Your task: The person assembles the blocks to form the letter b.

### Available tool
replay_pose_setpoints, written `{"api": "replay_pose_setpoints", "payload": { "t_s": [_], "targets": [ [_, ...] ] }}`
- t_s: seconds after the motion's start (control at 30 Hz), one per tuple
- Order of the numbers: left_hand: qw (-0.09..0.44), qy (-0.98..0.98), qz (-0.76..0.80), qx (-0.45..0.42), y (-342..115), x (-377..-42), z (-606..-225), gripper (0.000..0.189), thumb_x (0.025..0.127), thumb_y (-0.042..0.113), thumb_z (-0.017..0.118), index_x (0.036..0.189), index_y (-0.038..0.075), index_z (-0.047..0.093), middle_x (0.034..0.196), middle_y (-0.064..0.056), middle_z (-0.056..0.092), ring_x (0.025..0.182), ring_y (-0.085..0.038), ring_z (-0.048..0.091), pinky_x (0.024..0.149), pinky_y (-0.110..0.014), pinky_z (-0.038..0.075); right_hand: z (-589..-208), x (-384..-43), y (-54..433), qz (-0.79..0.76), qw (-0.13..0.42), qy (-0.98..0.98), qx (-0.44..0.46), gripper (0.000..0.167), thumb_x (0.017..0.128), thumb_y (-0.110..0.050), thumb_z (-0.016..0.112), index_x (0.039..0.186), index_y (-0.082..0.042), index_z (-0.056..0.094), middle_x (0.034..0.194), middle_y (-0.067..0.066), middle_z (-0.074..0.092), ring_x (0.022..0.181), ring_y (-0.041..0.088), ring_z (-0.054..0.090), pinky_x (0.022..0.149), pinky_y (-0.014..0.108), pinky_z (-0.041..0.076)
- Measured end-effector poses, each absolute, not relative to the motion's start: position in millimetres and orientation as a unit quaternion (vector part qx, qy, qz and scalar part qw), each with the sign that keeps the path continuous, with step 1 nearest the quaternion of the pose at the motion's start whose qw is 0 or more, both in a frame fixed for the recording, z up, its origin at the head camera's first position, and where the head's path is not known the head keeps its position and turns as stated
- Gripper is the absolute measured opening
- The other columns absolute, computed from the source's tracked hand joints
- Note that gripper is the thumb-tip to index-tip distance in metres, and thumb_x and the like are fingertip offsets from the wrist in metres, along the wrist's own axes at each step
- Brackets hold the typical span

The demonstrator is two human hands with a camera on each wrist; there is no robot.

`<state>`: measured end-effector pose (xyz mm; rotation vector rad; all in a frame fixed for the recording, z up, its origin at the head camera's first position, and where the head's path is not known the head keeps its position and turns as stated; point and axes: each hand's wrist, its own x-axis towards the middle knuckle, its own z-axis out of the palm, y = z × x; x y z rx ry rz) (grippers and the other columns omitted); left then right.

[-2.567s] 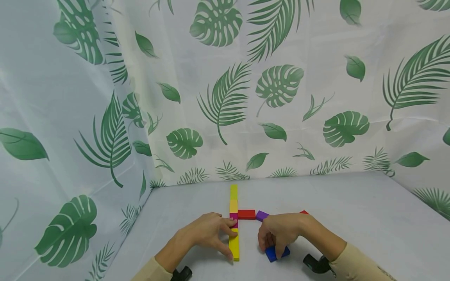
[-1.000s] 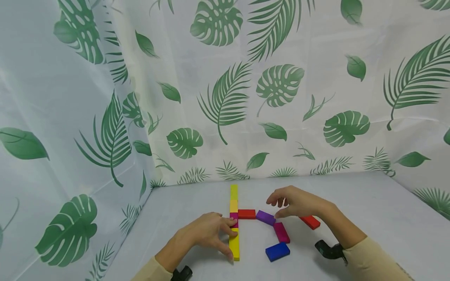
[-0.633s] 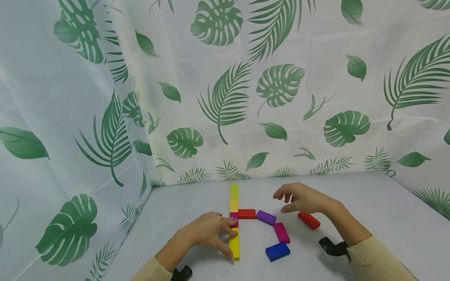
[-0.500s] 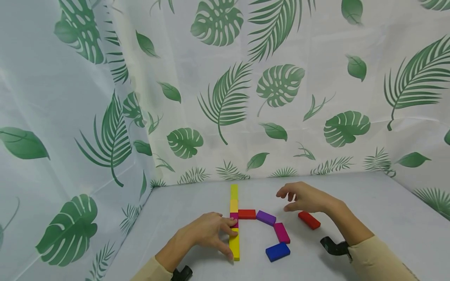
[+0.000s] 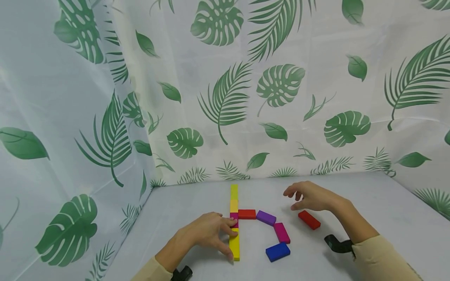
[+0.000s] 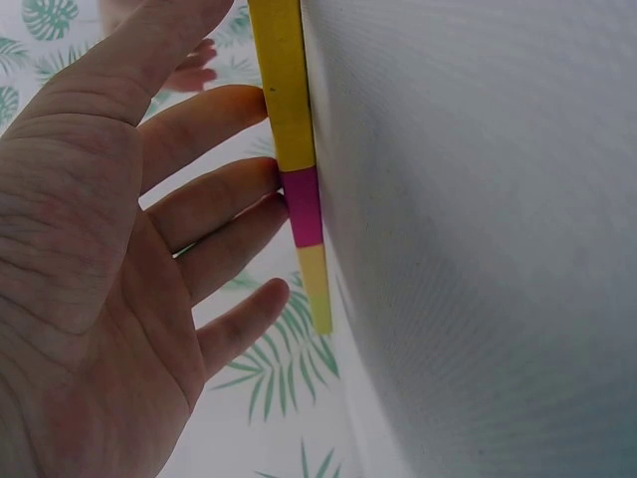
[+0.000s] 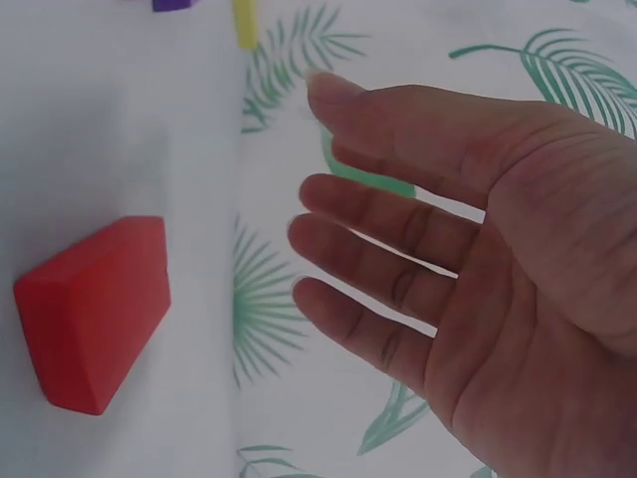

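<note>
My left hand [image 5: 207, 233] rests against a straight row of flat blocks, its fingertips touching the near yellow block [image 5: 233, 249] and the magenta block [image 6: 305, 206]. Farther along that row lie an orange-yellow block [image 5: 233, 206] and a lighter yellow one [image 5: 234, 191]. In the head view a curved line runs right from the row: a red block [image 5: 247, 214], a purple block [image 5: 266, 217], a magenta-pink block [image 5: 281, 233] and a blue block [image 5: 277, 251]. My right hand [image 5: 314, 196] hovers with loose fingers, holding nothing, beside and above a separate red block [image 7: 95, 314].
Under the blocks is a pale table surface [image 5: 337, 195]. Behind it hangs a white curtain with green leaves [image 5: 281, 156], and another patterned sheet [image 5: 70, 175] closes off the left side. Black wrist camera mounts [image 5: 338, 244] show at both wrists.
My right hand let go of the blue block, which stays at the end of the curve. It then rose and moved away, then right, toward the separate red block. The left hand has stayed put.
</note>
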<state>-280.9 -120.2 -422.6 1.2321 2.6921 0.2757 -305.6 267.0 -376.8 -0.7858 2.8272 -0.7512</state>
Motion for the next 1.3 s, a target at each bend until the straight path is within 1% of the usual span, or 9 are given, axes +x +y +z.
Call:
{"api": "replay_pose_setpoints", "payload": {
  "t_s": [0.17, 0.37, 0.47, 0.67, 0.77, 1.07, 1.3],
  "targets": [
    [0.087, 0.903, 0.097, 0.409, -119.7, -281.4, -422.6, 0.065, 0.071, 0.074, 0.081, 0.126, 0.040, 0.074, 0.148, 0.017, 0.059, 0.135, -0.011, 0.057, 0.111, -0.037, 0.048, -381.5, -307.3, 272.2, -0.251, 0.078, 0.935, -0.239, 0.044, 0.085, -0.016, 0.086, 0.127, -0.011, 0.072, 0.120, 0.013, 0.072, 0.105, 0.029, 0.066, 0.074, 0.027, 0.058],
    [0.094, 0.904, 0.104, 0.403, -119.5, -280.5, -422.2, 0.065, 0.070, 0.074, 0.081, 0.126, 0.041, 0.074, 0.148, 0.019, 0.059, 0.135, -0.011, 0.056, 0.111, -0.038, 0.048, -385.7, -307.8, 277.6, -0.253, 0.097, 0.936, -0.226, 0.048, 0.084, -0.015, 0.086, 0.129, -0.008, 0.071, 0.124, 0.014, 0.071, 0.108, 0.031, 0.064, 0.075, 0.031, 0.059],
    [0.095, 0.905, 0.104, 0.402, -119.5, -280.5, -422.8, 0.065, 0.070, 0.074, 0.081, 0.126, 0.042, 0.074, 0.148, 0.019, 0.059, 0.135, -0.011, 0.057, 0.111, -0.038, 0.049, -386.4, -307.3, 279.2, -0.252, 0.105, 0.937, -0.220, 0.047, 0.084, -0.014, 0.086, 0.128, -0.008, 0.072, 0.122, 0.012, 0.072, 0.107, 0.030, 0.064, 0.076, 0.034, 0.060],
    [0.093, 0.906, 0.102, 0.401, -119.2, -281.0, -423.3, 0.064, 0.071, 0.073, 0.081, 0.126, 0.041, 0.074, 0.148, 0.018, 0.059, 0.135, -0.012, 0.057, 0.112, -0.039, 0.048, -387.1, -306.7, 279.9, -0.241, 0.126, 0.943, -0.191, 0.045, 0.082, -0.012, 0.088, 0.124, -0.010, 0.074, 0.113, 0.010, 0.070, 0.095, 0.021, 0.064, 0.075, 0.036, 0.062],
    [0.094, 0.906, 0.103, 0.400, -119.2, -281.0, -423.5, 0.064, 0.070, 0.074, 0.081, 0.126, 0.041, 0.074, 0.148, 0.019, 0.059, 0.135, -0.012, 0.057, 0.112, -0.039, 0.048, -387.5, -306.2, 280.5, -0.231, 0.135, 0.947, -0.177, 0.045, 0.080, -0.013, 0.089, 0.123, -0.013, 0.074, 0.112, 0.010, 0.068, 0.092, 0.020, 0.063, 0.074, 0.036, 0.062],
    [0.087, 0.904, 0.103, 0.405, -119.0, -282.1, -424.9, 0.066, 0.069, 0.075, 0.081, 0.125, 0.041, 0.075, 0.148, 0.017, 0.060, 0.137, -0.009, 0.056, 0.113, -0.038, 0.048, -386.6, -304.0, 281.5, -0.221, 0.148, 0.949, -0.170, 0.042, 0.079, -0.013, 0.089, 0.118, -0.017, 0.075, 0.112, 0.008, 0.066, 0.095, 0.020, 0.062, 0.075, 0.038, 0.062],
    [0.085, 0.904, 0.098, 0.408, -119.2, -283.3, -425.9, 0.067, 0.069, 0.076, 0.080, 0.126, 0.041, 0.074, 0.148, 0.017, 0.059, 0.136, -0.009, 0.057, 0.112, -0.037, 0.048, -387.1, -303.4, 280.9, -0.193, 0.161, 0.955, -0.157, 0.041, 0.075, -0.011, 0.092, 0.112, -0.020, 0.076, 0.112, 0.006, 0.065, 0.097, 0.020, 0.060, 0.079, 0.040, 0.062]
  ]
}}
